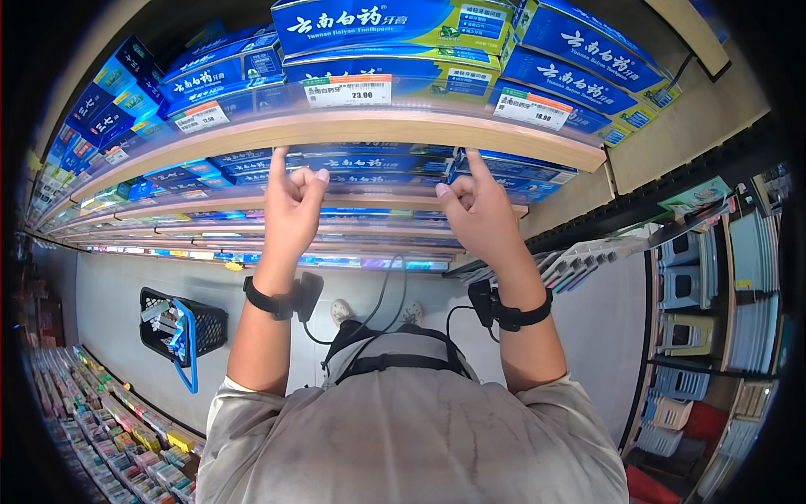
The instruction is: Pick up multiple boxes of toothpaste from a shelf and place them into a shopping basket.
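My left hand [293, 205] is raised before the shelves with its index finger extended and the other fingers curled. That fingertip meets the lower edge of a wooden shelf front [378, 130], but whether it presses there I cannot tell. Farther right, my right hand [482, 205] has a similar pose, its index fingertip at the same edge. Neither hand holds anything. Above this edge sit stacked blue-and-green Yunnan Baiyao toothpaste boxes [390, 31], behind a clear strip with price labels [349, 91]. More blue toothpaste boxes [368, 165] lie on the shelf below, partly behind my hands.
A black shopping basket [214, 324] with a blue handle and goods inside stands on the floor at left. Plastic stools [686, 334] fill a rack at right. Small packaged goods [119, 435] line the lower-left shelving. Cables [378, 309] run from my wrist-worn devices.
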Available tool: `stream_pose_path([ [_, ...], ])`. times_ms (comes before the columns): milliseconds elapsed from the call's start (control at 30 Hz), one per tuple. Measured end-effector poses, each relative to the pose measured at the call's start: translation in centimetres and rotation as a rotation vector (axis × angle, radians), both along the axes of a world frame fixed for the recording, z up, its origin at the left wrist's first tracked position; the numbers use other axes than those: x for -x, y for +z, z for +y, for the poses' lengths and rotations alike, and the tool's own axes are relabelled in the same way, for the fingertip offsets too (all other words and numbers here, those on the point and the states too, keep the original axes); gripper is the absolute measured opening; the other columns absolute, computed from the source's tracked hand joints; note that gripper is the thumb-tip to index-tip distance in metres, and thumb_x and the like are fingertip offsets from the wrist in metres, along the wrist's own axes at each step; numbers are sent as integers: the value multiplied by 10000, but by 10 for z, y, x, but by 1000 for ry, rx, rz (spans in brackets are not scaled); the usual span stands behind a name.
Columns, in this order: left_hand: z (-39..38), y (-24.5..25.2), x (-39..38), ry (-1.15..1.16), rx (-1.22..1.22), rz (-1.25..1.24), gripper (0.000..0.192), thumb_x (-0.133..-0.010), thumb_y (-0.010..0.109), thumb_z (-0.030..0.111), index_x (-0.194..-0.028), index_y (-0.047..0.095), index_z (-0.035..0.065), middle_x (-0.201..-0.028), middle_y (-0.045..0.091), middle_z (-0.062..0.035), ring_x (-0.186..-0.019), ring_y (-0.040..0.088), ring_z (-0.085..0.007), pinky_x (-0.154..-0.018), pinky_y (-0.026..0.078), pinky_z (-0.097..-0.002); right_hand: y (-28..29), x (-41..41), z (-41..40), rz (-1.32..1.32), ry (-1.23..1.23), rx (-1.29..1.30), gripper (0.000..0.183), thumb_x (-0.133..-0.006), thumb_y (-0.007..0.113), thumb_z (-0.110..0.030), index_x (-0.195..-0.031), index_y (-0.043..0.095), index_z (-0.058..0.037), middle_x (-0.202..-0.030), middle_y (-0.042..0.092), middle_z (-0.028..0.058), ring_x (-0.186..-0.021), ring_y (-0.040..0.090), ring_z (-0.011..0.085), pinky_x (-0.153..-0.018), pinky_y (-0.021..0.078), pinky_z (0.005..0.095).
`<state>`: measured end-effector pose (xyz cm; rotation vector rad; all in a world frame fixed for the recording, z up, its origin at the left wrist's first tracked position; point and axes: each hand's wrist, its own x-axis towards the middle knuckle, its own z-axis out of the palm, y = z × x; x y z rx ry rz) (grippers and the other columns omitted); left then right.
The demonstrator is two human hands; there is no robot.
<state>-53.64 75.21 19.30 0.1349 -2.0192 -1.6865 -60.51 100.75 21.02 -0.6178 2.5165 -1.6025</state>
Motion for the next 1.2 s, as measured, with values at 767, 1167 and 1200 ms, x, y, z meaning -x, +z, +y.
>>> stream_pose_path([
  [767, 8, 9, -106, -104, 525, -301, 145, -852, 742, 41, -747, 646, 12, -658, 621, -54, -521, 510, -107, -487, 383, -258, -102, -44, 50, -73, -29, 174, 109, -931, 694, -113, -942, 732, -11, -660, 638, 39, -603, 573, 79, -551, 425, 244],
  [1167, -88, 9, -216, 237, 561, -300, 224, -830, 759, 91, -664, 614, 50, -574, 581, -53, -436, 455, -138, -433, 339, -289, -51, -68, -102, 108, 445, 198, 161, -909, 715, -126, -819, 673, 1, -644, 608, 59, -546, 497, 107, -520, 404, 275],
  [1200, -98, 8, -225, 247, 541, -246, 218, -822, 761, 81, -662, 615, 53, -575, 583, -51, -438, 462, -138, -433, 339, -294, -52, -78, -117, 85, 472, 121, 158, -902, 721, -139, -825, 684, -6, -641, 617, 73, -543, 550, 143, -533, 437, 288],
])
